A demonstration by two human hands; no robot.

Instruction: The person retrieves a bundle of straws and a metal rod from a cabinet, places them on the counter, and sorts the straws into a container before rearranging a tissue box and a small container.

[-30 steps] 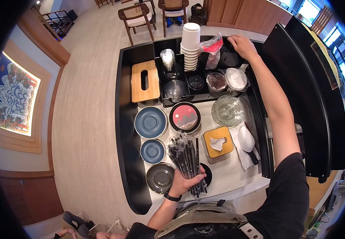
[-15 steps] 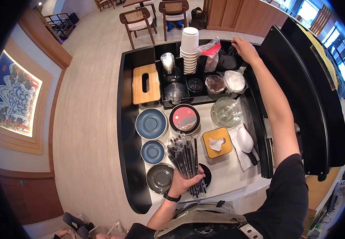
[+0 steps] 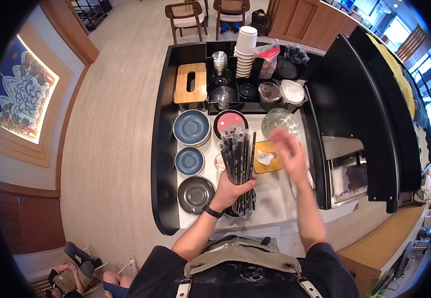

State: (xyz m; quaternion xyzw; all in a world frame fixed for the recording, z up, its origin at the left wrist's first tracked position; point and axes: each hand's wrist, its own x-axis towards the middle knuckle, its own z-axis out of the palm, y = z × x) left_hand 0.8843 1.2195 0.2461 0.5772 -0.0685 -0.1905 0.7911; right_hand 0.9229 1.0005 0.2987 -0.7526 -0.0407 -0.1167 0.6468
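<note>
My left hand is wrapped round the lower part of a thick bunch of black straws in clear wrappers, held upright over the counter's front. One straw on the right side stands apart from the others. My right hand, smeared by motion, hovers over the yellow-topped tissue box with its fingers stretched out and nothing visible in them. More wrapped straws stand in the back right compartment. Under the bunch, a dark plate is mostly hidden.
Blue saucers and a dark grey saucer line the left side. A wooden box, stacked paper cups and lids stand behind. Glass plates lie at right, beside a tall black panel.
My right hand has come back from the rear right straw compartment to above the tissue box. My left hand still holds the straws, now more upright. The view has shifted.
</note>
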